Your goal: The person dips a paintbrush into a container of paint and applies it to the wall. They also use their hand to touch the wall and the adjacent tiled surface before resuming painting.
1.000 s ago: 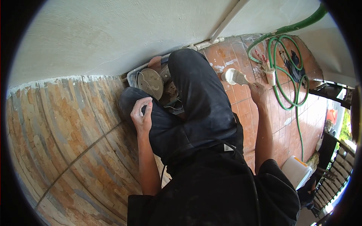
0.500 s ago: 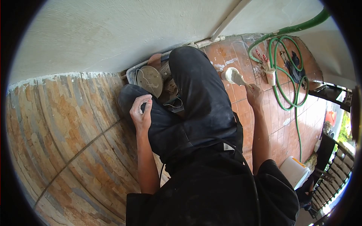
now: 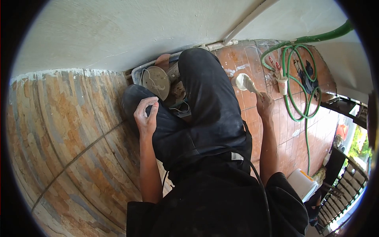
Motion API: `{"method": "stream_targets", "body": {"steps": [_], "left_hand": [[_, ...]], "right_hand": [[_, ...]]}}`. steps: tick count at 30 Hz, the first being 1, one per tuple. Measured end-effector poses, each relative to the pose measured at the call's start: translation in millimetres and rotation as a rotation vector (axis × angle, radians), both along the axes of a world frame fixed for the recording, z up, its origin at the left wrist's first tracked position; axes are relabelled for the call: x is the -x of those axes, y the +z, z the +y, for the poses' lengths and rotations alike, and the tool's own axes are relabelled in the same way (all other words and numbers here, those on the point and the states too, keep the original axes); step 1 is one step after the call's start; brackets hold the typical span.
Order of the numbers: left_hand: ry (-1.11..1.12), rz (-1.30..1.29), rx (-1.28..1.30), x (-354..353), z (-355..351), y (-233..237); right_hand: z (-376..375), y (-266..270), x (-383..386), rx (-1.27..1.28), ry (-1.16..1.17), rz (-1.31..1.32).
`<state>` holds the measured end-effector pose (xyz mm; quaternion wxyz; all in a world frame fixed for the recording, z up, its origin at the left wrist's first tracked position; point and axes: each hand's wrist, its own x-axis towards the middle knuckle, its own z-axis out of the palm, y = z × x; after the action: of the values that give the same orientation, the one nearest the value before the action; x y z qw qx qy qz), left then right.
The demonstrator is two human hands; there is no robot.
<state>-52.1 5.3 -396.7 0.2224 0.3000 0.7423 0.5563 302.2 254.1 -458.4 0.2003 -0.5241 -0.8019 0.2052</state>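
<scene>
My right hand (image 3: 265, 106) is closed round the handle of a paintbrush (image 3: 249, 84). The brush's pale, broad head lies over the rim of a small white cup (image 3: 241, 81) on the tiled floor, and whitish material coats the inside of the cup. Above my bent left knee, my left hand (image 3: 145, 116) has its fingers curled and the thumb tip meeting them in a ring. Dark trouser cloth shows through that ring and I see nothing held. Whitish dust marks its fingertips.
A grey tub (image 3: 136, 75) with a round lid (image 3: 156, 83) and other items stands by the wall beyond my knees. At right are a coiled green hose (image 3: 290, 94), a cup with red-handled tools (image 3: 282, 85), a white bucket (image 3: 302, 184) and a dark slatted rack (image 3: 343, 193).
The brush head has shifted slightly toward the cup's right rim, and my right hand is a little lower. My left thumb and fingertips have come together. The whole view has shifted slightly.
</scene>
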Motion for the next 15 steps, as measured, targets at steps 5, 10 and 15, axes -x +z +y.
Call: {"method": "stream_targets", "body": {"steps": [5,10,15], "left_hand": [[0.014,-0.013,-0.001,-0.2,0.4,0.1],[0.011,-0.009,-0.005,-0.7,0.6,1.0],[0.012,-0.004,0.000,-0.5,0.0,1.2]], "right_hand": [[1.2,1.6,1.2,0.012,0.008,-0.022],[2.6,2.7,-1.0,0.027,0.055,-0.082],[4.2,1.2,1.4,0.027,0.058,-0.055]]}}
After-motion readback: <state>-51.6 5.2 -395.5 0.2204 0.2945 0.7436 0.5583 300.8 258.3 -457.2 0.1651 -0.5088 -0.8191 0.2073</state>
